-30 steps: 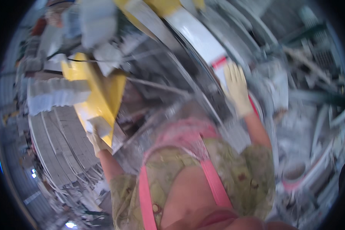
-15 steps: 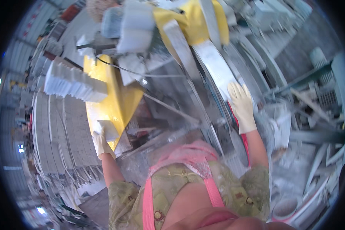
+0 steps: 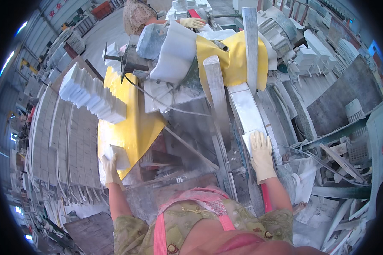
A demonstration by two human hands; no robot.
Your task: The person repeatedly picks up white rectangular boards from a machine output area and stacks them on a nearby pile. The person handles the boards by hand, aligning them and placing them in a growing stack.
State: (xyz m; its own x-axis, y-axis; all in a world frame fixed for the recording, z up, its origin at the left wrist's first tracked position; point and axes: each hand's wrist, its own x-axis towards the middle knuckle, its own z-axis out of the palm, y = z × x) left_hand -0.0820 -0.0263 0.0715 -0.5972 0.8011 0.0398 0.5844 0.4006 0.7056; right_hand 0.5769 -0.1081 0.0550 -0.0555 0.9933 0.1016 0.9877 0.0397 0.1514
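My left hand [image 3: 110, 168], in a pale rubber glove, is closed on a small white stone tile [image 3: 119, 156]. It is at the near end of a yellow sheet [image 3: 138, 131] on my left. Also gloved, my right hand [image 3: 261, 156] lies flat with outstretched fingers on a white tile [image 3: 246, 139]. That tile is in a narrow track, with more white tiles [image 3: 244, 106] lined up beyond it. My palm hides part of the tile beneath it.
A row of stacked white tiles [image 3: 91, 95] stands on the yellow sheet's left. Yellow cloth [image 3: 234, 59] drapes over the track's far end, beside upright bars [image 3: 217, 80]. A cable [image 3: 170, 108] crosses the middle. A co-worker's gloved hand [image 3: 192, 22] is at the far side.
The view has tilted, so the far side shows more and the machine sits lower in the picture. Both hands stay at their tiles, and the blur has cleared.
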